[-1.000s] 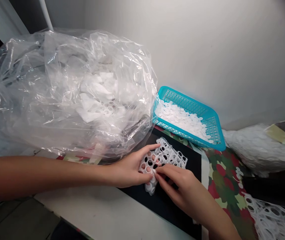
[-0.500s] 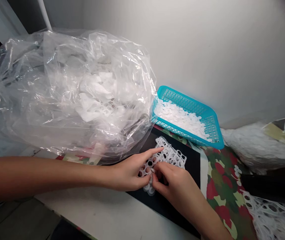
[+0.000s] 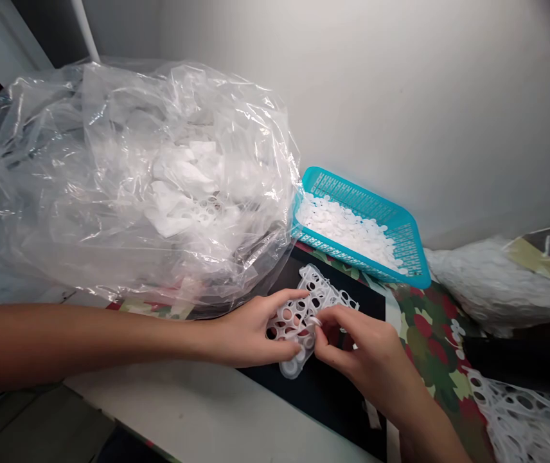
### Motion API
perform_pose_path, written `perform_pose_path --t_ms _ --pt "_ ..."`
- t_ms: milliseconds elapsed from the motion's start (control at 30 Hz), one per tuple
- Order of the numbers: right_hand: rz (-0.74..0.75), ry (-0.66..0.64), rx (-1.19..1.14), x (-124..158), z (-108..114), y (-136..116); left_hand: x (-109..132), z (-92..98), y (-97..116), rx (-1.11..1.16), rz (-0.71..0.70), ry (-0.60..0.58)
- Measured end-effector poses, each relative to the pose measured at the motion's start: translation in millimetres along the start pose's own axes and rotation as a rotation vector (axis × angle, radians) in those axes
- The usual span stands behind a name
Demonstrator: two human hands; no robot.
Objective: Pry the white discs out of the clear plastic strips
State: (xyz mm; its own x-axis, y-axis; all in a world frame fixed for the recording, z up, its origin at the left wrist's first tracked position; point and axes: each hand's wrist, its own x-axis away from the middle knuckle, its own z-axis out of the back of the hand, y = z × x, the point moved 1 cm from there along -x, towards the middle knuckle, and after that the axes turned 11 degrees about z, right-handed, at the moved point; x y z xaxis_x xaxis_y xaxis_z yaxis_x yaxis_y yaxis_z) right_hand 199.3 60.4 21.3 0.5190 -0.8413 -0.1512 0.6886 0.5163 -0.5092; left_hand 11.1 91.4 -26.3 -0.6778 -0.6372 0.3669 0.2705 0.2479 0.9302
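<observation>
My left hand (image 3: pixel 256 328) grips a white plastic sheet full of round holes (image 3: pixel 290 314), thumb on the near part and forefinger along its far side. Several round white discs (image 3: pixel 292 366) sit at the sheet's near end, below my thumb. Just right of it, my right hand (image 3: pixel 352 341) pinches a small white disc (image 3: pixel 312 321) between thumb and forefinger, over the sheet. Another holed sheet (image 3: pixel 342 299) lies behind, partly hidden by my right hand. Under all this is a black mat (image 3: pixel 347 405).
A turquoise basket (image 3: pixel 417 257) with a heap of white discs (image 3: pixel 352 225) stands behind the mat. To the left bulges a large clear plastic bag (image 3: pixel 125 180). At right lie more holed sheets (image 3: pixel 530 411) and a filled white bag (image 3: pixel 491 283) on camouflage-patterned cloth (image 3: pixel 429 334).
My right hand has moved slightly right and drawn back from my left fingers, with a white disc now visible in its pinch. The sheet in my left hand is tilted more upright.
</observation>
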Motion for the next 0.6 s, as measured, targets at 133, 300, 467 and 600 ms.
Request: perform_pose_path --t_ms 133,300,467,600 --pt "-0.026 0.041 -0.004 -0.1 -2.2 -0.5 -1.1 0.7 0.6 0.047 0.012 0.008" --pt "-0.060 0.221 0.185 3.3 19.7 7.9 -0.4 1.3 1.8 0.061 0.042 0.005" --pt "-0.108 0.350 0.381 8.4 37.4 6.9 0.6 0.6 1.2 0.066 0.052 0.018" --pt "0.067 0.079 0.271 10.4 16.2 -5.6 -1.6 0.9 -1.0 0.128 0.047 0.026"
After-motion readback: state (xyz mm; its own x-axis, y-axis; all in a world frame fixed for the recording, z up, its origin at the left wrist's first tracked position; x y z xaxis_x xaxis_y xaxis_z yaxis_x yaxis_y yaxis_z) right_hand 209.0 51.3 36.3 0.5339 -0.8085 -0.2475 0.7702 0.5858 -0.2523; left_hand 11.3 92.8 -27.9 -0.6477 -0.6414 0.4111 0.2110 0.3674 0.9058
